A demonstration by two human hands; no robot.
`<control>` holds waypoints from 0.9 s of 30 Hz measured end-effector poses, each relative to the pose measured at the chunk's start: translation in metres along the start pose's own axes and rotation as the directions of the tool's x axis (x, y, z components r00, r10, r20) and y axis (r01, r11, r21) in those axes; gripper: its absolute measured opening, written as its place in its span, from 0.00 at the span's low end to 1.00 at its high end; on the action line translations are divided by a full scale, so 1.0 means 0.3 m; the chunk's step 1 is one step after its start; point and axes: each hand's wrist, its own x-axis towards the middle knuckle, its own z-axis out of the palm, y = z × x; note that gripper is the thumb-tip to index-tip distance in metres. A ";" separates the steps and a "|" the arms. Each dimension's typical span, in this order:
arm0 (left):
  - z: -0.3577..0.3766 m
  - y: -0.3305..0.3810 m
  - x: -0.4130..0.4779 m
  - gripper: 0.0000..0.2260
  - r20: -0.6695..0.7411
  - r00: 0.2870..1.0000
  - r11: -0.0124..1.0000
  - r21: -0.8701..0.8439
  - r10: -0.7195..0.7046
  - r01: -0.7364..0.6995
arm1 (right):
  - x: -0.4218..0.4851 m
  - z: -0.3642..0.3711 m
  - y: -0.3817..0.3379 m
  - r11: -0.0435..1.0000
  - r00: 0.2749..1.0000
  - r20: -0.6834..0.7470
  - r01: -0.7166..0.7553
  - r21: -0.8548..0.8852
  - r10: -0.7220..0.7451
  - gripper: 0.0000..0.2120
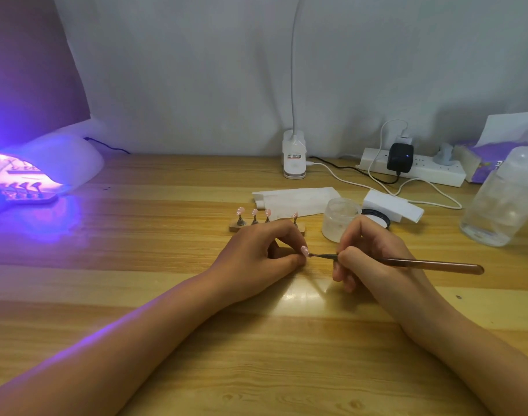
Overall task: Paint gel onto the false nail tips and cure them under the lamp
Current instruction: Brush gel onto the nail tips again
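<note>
The pale plank desk point(136, 295) carries a white clip-lamp base point(294, 157) at its back edge. Far left of that base sits a white domed curing lamp point(61, 160), glowing violet. To the base's right lies a white power strip point(427, 172). In front of the base are a white paper packet point(298, 199), a small wooden stand of pink nail tips point(236, 227) and a frosted round jar point(339, 219).

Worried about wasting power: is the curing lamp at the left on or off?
On. The white domed curing lamp glows violet inside and spills purple light onto the pale wooden table.
</note>
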 end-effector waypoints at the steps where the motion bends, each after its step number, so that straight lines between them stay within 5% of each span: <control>1: 0.001 -0.001 0.001 0.05 -0.002 1.000 1.000 -0.005 0.002 -0.002 | -0.002 -0.002 -0.001 0.999 1.000 -0.015 0.014 0.029 -0.014 0.04; 5: 0.002 -0.004 0.001 0.05 -0.004 1.000 1.000 -0.016 -0.003 0.003 | -0.013 -0.006 -0.010 0.988 0.985 -0.140 0.111 0.106 -0.096 0.03; 11: 0.000 -0.003 0.000 0.04 0.002 1.000 1.000 -0.017 -0.003 0.003 | -0.005 -0.007 0.001 0.984 0.919 -0.352 0.173 -0.041 -0.176 0.04; 27: -0.003 0.011 -0.003 0.04 0.012 1.000 1.000 -0.015 -0.020 0.020 | 0.016 -0.029 0.033 1.000 0.938 -0.346 -0.006 -0.017 0.000 0.05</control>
